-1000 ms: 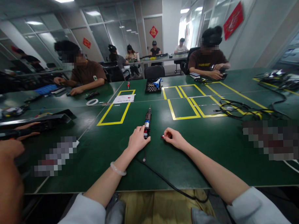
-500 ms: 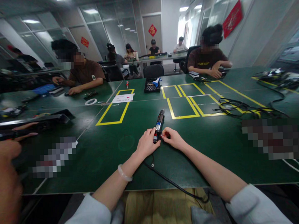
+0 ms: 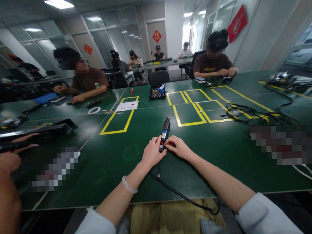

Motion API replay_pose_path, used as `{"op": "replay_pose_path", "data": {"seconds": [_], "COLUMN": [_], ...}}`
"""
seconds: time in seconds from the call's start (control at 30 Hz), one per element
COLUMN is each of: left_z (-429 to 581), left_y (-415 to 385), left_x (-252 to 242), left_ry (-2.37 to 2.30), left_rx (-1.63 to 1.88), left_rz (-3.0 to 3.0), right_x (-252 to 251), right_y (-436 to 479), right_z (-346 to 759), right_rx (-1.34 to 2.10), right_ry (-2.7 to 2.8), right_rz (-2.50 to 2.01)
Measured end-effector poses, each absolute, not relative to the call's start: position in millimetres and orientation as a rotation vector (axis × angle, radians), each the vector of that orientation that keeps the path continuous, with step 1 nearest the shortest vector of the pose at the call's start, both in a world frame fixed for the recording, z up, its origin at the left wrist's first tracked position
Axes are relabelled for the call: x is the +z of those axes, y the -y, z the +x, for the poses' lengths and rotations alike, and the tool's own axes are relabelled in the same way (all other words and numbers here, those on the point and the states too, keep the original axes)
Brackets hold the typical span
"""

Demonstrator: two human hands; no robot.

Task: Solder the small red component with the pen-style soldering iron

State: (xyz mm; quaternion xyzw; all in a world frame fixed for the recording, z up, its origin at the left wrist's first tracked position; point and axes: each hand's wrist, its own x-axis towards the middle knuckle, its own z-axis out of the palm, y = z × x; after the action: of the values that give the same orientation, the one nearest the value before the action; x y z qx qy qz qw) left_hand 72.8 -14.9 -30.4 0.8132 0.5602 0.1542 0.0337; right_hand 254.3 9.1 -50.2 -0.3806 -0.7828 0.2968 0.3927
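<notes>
A black electric screwdriver point(image 3: 164, 130) with a blue band lies on the green table point(image 3: 224, 155), its tip pointing away from me and its black cable point(image 3: 179, 194) trailing back over the table's near edge. My left hand point(image 3: 151, 153) is closed round the tool's near end. My right hand point(image 3: 178, 147) touches the same end from the right with pinched fingers; whatever small thing they hold is hidden.
Yellow taped rectangles point(image 3: 120, 118) mark the table ahead. A tangle of black cables point(image 3: 245, 112) lies right, a black parts tray point(image 3: 156, 91) and a white sheet point(image 3: 127, 105) farther back. Other people sit across the table; another person's hand point(image 3: 4, 177) is at near left.
My left hand slid the screwdriver to the right until it met my right hand. Both hands now touch at the tool's near end.
</notes>
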Motion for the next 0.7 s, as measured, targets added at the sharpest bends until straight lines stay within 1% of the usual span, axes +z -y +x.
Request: {"op": "replay_pose_path", "data": {"seconds": [0.2, 0.43, 0.53, 0.7], "left_z": [81, 91, 86, 65], "left_y": [13, 10, 8, 2], "left_x": [-27, -24, -25, -25], "left_ry": [-1.789, -1.944, -1.943, -1.926], "left_rx": [0.437, 0.371, 0.370, 0.344], "left_rz": [2.550, 2.557, 2.573, 2.604], "right_x": [-47, -42, -43, -47], "right_y": [-5, -3, -4, -9], "right_z": [257, 259, 260, 264], "right_rx": [0.693, 0.843, 0.876, 0.818], "right_ry": [1.992, 1.908, 1.890, 1.891], "right_rz": [-0.939, -0.920, -0.936, -1.003]}}
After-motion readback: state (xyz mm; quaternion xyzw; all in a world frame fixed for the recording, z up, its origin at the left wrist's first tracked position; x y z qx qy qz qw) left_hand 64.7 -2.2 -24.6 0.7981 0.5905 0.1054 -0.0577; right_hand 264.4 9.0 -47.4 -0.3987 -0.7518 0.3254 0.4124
